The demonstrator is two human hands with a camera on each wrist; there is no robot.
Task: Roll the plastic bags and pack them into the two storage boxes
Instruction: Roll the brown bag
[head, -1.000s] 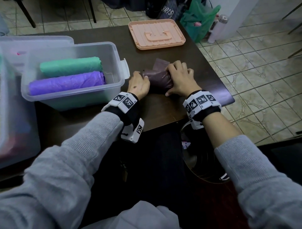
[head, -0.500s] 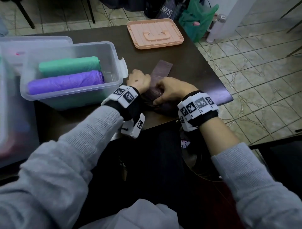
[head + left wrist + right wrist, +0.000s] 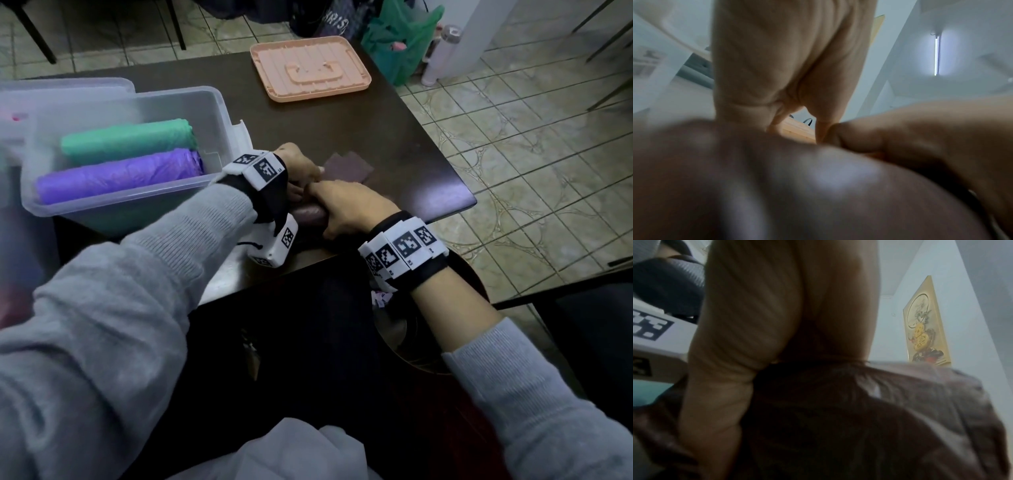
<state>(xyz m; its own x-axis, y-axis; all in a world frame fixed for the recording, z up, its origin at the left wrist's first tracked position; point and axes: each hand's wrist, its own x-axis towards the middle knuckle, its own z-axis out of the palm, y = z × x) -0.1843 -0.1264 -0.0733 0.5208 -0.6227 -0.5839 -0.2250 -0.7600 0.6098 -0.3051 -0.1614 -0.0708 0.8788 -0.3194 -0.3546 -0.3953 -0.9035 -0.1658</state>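
My left hand (image 3: 299, 168) and right hand (image 3: 346, 205) sit side by side on the dark purple-brown bag (image 3: 310, 216), fingers curled down over its rolled part near the table's (image 3: 394, 137) front edge. The bag's unrolled flat tail (image 3: 347, 167) lies on the table just beyond my knuckles. From the left wrist, the roll (image 3: 797, 186) fills the view under my fingers (image 3: 777, 65); from the right wrist, my fingers wrap the crinkled roll (image 3: 869, 418). To my left stands the clear storage box (image 3: 219, 113), holding a green roll (image 3: 126, 138) and a purple roll (image 3: 116, 174) side by side. A peach lid (image 3: 310, 68) lies at the far edge.
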